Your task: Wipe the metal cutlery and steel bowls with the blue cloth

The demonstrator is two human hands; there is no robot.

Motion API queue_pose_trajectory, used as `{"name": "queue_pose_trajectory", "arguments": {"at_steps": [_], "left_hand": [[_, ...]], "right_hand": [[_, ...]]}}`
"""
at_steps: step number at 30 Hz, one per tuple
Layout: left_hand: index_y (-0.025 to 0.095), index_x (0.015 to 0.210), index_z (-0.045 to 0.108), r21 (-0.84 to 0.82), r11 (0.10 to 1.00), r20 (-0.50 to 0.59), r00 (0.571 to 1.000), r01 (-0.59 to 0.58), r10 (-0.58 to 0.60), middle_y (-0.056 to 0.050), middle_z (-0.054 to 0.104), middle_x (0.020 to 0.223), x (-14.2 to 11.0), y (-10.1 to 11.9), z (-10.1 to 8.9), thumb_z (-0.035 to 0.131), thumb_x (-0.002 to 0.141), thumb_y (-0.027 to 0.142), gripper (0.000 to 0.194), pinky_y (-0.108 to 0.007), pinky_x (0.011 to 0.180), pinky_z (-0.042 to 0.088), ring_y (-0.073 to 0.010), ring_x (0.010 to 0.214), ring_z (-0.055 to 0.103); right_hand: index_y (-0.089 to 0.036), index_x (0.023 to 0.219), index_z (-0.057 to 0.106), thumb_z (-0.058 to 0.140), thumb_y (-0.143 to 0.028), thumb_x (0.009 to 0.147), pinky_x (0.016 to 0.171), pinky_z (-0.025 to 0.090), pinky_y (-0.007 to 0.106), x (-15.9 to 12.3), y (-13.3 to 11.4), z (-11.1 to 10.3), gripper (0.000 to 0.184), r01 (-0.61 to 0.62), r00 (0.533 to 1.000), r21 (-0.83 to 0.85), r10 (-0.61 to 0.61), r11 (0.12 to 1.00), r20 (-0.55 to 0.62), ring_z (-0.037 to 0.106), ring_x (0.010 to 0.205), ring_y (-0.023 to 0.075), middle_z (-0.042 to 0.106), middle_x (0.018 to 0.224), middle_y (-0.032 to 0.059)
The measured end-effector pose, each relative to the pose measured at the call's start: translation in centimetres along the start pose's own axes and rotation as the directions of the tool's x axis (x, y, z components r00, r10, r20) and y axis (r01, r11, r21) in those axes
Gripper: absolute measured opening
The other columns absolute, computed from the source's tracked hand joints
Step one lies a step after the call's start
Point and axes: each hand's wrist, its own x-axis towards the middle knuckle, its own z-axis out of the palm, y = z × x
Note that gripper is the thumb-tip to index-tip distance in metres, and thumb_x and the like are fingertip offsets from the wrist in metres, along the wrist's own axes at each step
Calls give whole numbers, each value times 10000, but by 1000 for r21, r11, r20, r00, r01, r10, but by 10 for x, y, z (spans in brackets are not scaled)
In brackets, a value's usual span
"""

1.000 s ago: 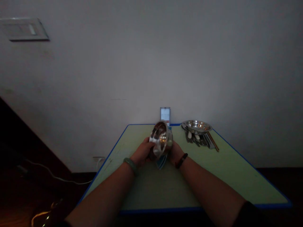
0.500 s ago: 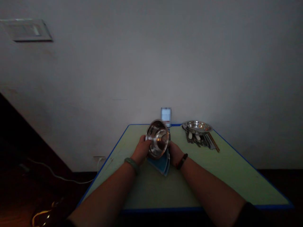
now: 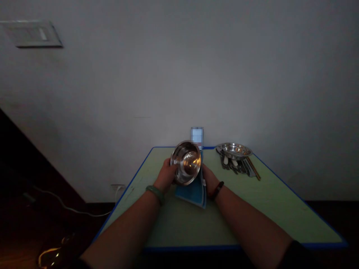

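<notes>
- Wall [image 3: 179,74]: pale, rose behind the far edge of the table.
- Table [image 3: 179,228]: green top with a blue edge.
- Blue cloth [image 3: 190,194]: folded, lay on the table beneath the bowl, its folded edge rising beside the right hand.
- Left hand [image 3: 166,175]: closed around the outer side of the bowl.
- Right hand [image 3: 209,180]: fingers curled against the cloth's edge beside the bowl; grip on the bowl could not be determined.
- Stainless steel bowl [image 3: 186,163]: held above the table's middle, tilted, interior facing the wearer.
- Steel dish [image 3: 234,151]: shallow, right of the bowl near the far edge, resting on the cutlery [image 3: 232,167].
- Chopsticks [image 3: 254,169]: lay beside the cutlery.
- Beaded bracelet [image 3: 155,195]: on the left wrist.
- Dark bracelet [image 3: 217,189]: on the right wrist.
</notes>
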Motion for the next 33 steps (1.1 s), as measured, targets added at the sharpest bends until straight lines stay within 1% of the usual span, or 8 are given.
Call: {"name": "queue_pose_trajectory", "arguments": {"at_steps": [8,18,21,24,27,29,31,33], "left_hand": [[201,1090,484,53,999,-21,1000,-11,12,-5,598,741,1,2,-4,546,742,240,355,-187,378,360,-106,458,530],[209,1058,454,116,992,-55,997,-47,53,34,530,622,-1,6,-5,509,757,236,308,-191,342,328,-106,392,483],[203,1057,456,145,988,-55,997,-52,60,15,549,656,-1,6,-6,503,768,243,296,-197,344,344,-115,416,511],[202,1051,460,150,988,-55,997,-44,53,21,540,644,-2,7,-5,524,769,267,296,-200,342,349,-114,408,507],[194,1040,473,131,991,-60,997,-35,43,31,529,616,-4,9,-4,541,749,243,302,-193,339,346,-109,404,502],[183,1048,483,104,994,-55,998,-30,36,35,529,600,-4,9,-4,531,739,216,315,-186,330,332,-103,392,490],[175,1065,496,50,999,-32,999,-21,22,40,530,585,-3,8,-3,528,725,201,342,-181,320,321,-96,373,472],[171,1068,521,-27,1000,33,999,-7,8,35,545,588,-3,7,-2,547,711,207,360,-180,324,337,-96,381,484]], "right_hand": [[-180,1079,606,493,-549,812,945,450,421,-6,-10,5,469,-131,989,67,125,989,79,626,1013,206,703,964,56],[-193,1095,597,463,-582,815,947,447,419,2,-5,-4,497,-62,995,51,58,997,80,609,1035,202,700,978,53],[-189,1049,621,457,-601,806,930,456,420,3,-7,-3,506,-47,999,34,47,998,6,612,1019,210,707,937,54],[-174,988,643,498,-584,783,929,445,387,5,-6,-10,481,-11,985,-40,4,999,-171,613,993,205,709,900,53],[-160,905,659,589,-511,733,917,427,350,9,-6,-22,396,119,932,-252,-195,960,-305,606,973,218,706,870,62],[-171,956,635,653,-449,687,895,429,344,10,-7,-28,388,175,876,-365,-314,914,-366,607,940,226,701,871,54],[-202,1128,538,714,-365,635,861,444,349,9,-8,-29,548,185,822,-405,-367,895,-435,618,861,215,692,849,23],[-232,1239,407,739,-287,603,802,469,356,7,-10,-27,720,193,801,-395,-376,898,-465,618,758,198,675,796,-9]]}}
